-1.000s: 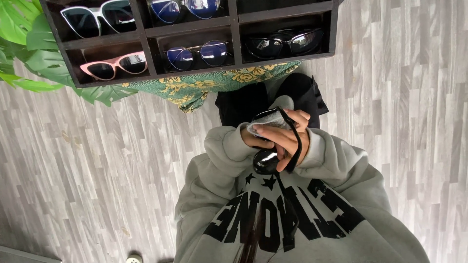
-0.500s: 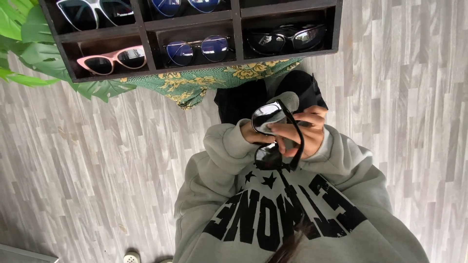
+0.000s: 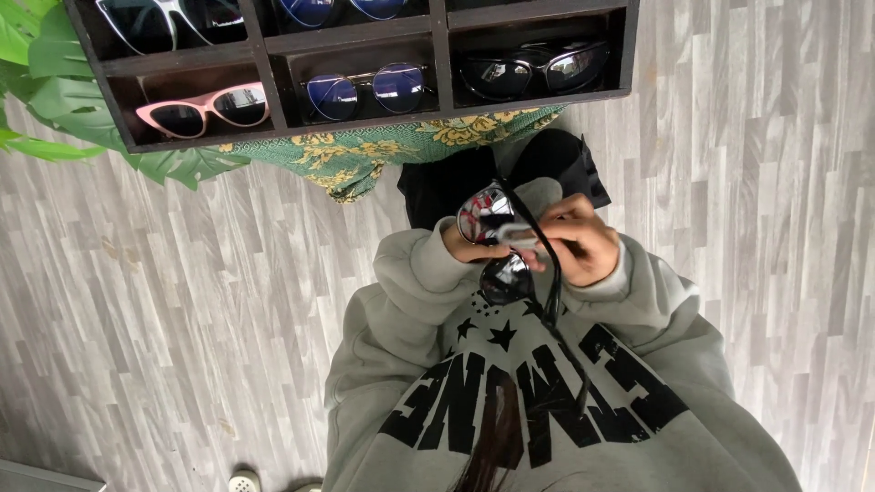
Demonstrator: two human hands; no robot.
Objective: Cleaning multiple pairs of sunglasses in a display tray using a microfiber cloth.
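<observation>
The right hand (image 3: 588,244) is pinching black sunglasses (image 3: 499,251) through a grey cloth (image 3: 538,196); the left hand (image 3: 460,248) is steadying them. They look light and fragile, so the frame is safest.

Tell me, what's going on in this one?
A person in a grey sweatshirt holds a pair of black sunglasses up against the chest with both hands. The right hand grips the frame and a grey cloth near the lenses; the left hand is mostly hidden behind them. One temple arm hangs down. Above stands a dark display rack with other glasses in its compartments, among them a pink pair.
</observation>
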